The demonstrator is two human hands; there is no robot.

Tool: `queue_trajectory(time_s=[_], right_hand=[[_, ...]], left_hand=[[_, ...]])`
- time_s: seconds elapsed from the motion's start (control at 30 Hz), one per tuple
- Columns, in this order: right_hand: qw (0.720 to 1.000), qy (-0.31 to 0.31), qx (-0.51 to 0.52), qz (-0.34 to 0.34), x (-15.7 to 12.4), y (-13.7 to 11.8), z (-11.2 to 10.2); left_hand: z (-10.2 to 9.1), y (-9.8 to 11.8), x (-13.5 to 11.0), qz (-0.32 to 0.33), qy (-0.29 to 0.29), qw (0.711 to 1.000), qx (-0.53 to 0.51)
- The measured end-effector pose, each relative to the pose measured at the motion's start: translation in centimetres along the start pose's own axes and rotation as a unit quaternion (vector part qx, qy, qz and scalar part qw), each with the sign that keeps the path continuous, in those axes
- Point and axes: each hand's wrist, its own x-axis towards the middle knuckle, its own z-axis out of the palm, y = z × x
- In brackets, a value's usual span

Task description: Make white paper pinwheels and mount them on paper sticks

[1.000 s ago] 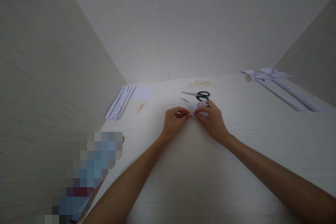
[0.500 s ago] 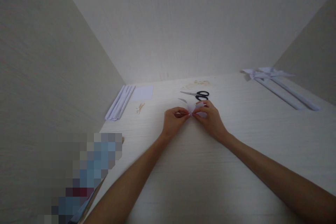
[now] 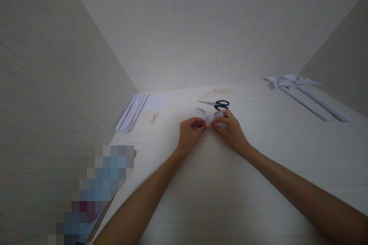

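A small white paper pinwheel (image 3: pixel 209 116) with curled blades is held between my two hands, over the middle of the table. My left hand (image 3: pixel 192 130) pinches it near its centre from the left, thumb and forefinger together. From the right, my right hand (image 3: pixel 229 130) grips the same centre with its fingertips and partly covers the right blade. Whatever lies between the fingertips is too small to make out. Just beyond my right hand lies a pair of scissors (image 3: pixel 218 104) with black handles, its blades pointing left.
Rolled paper sticks (image 3: pixel 132 113) lie at the left beside a square paper sheet (image 3: pixel 156 102). Several small sticks (image 3: pixel 154 118) are in front of it. Pale scraps (image 3: pixel 220 91) lie behind the scissors. Finished pinwheels (image 3: pixel 296 81) on paper sticks rest at the right. Walls (image 3: pixel 184 38) enclose the table.
Both hands stay almost in place on the pinwheel, with only a slight shift of the left fingertips. The other things on the table have not moved.
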Motion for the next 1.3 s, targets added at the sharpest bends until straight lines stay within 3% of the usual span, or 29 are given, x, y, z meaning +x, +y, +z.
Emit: queue_trajectory(time_s=[0.43,0.6,0.67,0.73,0.83,1.0,1.17,1.3], right_hand=[[0.999,0.018,0.040,0.001,0.2,0.3,0.1],[0.983,0.030,0.168,0.071,0.6,0.9,-0.1],[0.967,0.030,0.237,0.091,0.6,1.2,-0.2],[0.951,0.026,0.289,0.110,0.7,1.4,-0.1],[0.942,0.016,0.316,0.116,0.6,1.4,0.0],[0.968,0.013,0.245,0.051,0.3,0.7,-0.2],[0.990,0.026,0.138,-0.015,0.0,0.1,-0.4],[0.991,0.022,0.132,-0.028,0.0,0.1,-0.4]], left_hand=[[-0.1,0.5,-0.2,0.012,-0.001,1.000,0.001],[-1.0,0.6,0.1,0.057,0.097,0.994,-0.006],[-1.4,0.4,0.5,0.061,0.110,0.991,-0.043],[-1.4,0.1,0.8,0.049,0.094,0.990,-0.096],[-1.2,-0.1,0.9,0.009,0.017,0.985,-0.174],[-0.5,0.1,0.4,-0.043,-0.080,0.972,-0.216],[-0.3,0.1,0.3,-0.004,-0.110,0.980,-0.163],[-0.2,0.1,0.3,0.012,-0.111,0.983,-0.144]])
